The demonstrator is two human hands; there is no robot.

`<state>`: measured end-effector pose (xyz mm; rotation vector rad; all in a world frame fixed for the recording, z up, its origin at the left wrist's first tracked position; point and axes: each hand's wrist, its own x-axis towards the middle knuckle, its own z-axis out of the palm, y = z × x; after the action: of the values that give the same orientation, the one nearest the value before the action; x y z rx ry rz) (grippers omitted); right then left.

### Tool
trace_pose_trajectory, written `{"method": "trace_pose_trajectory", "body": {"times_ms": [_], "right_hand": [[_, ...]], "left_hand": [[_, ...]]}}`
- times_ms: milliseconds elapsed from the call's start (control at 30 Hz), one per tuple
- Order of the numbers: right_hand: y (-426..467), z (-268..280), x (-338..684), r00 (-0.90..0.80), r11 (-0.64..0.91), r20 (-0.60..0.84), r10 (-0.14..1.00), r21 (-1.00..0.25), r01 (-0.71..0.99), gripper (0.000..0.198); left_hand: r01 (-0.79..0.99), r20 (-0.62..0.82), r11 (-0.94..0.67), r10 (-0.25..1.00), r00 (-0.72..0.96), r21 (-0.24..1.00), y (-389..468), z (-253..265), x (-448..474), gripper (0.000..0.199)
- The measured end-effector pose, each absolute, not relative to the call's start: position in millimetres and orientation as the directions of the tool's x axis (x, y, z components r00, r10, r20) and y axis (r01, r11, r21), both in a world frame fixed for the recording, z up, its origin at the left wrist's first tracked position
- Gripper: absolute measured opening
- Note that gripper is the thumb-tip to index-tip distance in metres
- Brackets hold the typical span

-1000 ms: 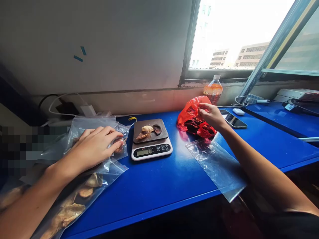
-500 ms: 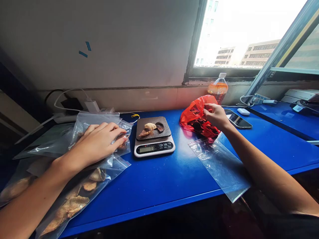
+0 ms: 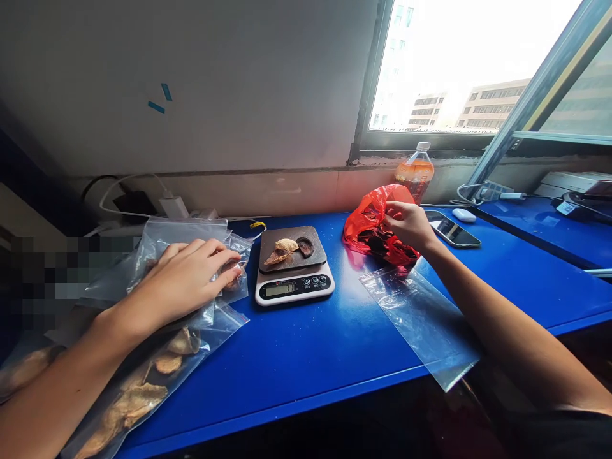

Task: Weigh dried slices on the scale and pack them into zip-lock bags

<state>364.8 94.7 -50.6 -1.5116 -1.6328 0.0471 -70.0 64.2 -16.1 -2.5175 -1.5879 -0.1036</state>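
My left hand point(image 3: 191, 274) lies over a pile of clear zip bags point(image 3: 186, 233), its fingers stretched and loosely bent on top. Pale brown dried pieces point(image 3: 136, 405), like dried slices or peel, show through the lower bag. At the right, my right hand point(image 3: 406, 223) pinches the rim of a crumpled red plastic bag point(image 3: 363, 220) with dark pieces inside. Between my hands stands a kitchen scale point(image 3: 295, 294). On its plate rest a tan dried piece point(image 3: 285, 245) and a dark curled one point(image 3: 305, 246). The small display's digits are hard to read.
A flat clear zip bag point(image 3: 421, 325) overhangs the front edge of the blue table point(image 3: 306, 363). Behind the red bag stands a drink bottle point(image 3: 421, 169). A phone point(image 3: 452, 229) and a white earbud case point(image 3: 463, 215) lie to the right. Chargers and cables point(image 3: 174, 205) sit back left.
The view has shifted slightly. Both hands keep nearly the same places, and the pieces on the scale have not moved.
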Motion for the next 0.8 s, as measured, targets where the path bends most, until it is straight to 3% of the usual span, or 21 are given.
{"method": "trace_pose_trajectory", "body": {"times_ms": [133,233,533,800], "right_hand": [[96,-50,366,0.055,0.299,0.583,0.811,-0.493,0.817,0.006],[97,-49,368,0.039,0.309,0.59,0.807,-0.477,0.823,0.009],[91,-47,359,-0.017,0.385,0.531,0.847,-0.593,0.707,0.023],[74,-37,337,-0.13,0.468,0.536,0.834,-0.564,0.681,0.028]], "left_hand": [[0.9,0.152,-0.423,0.887,0.435,-0.109,64,-16,-70,0.053],[0.9,0.148,-0.421,0.889,0.434,-0.11,64,-16,-70,0.053],[0.895,0.174,-0.433,0.878,0.445,-0.104,64,-18,-72,0.047],[0.9,0.168,-0.426,0.884,0.435,-0.093,63,-17,-70,0.051]]}}
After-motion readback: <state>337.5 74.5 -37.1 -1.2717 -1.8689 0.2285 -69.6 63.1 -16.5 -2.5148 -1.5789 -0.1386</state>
